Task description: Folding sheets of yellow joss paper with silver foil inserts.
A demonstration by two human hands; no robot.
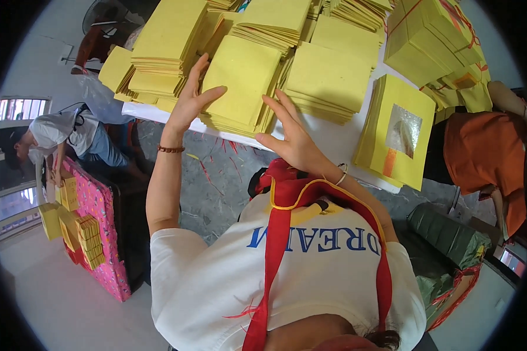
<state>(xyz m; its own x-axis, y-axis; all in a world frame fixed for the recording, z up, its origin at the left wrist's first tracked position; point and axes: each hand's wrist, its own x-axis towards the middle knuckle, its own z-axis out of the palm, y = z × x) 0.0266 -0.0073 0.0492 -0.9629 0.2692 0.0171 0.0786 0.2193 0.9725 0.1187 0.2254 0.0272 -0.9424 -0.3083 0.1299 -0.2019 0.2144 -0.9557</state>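
Yellow rectangular papers (241, 73), stacked at the upper centre of the frame on a white-covered table (362, 133), lie between our bare left hand (190, 106) and bare right hand (291, 140), both unclenched, fingers spread.

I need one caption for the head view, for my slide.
Open left hand and right hand flank a yellow paper stack on a white-covered table.

A bare lane on my desk (334, 137)
White surface shows between the right-centre stack (325, 82) and the near-right-corner stack (398, 128); behind the stack before me (240, 82), crowded yellow piles (272, 23) block my way to the far edge.
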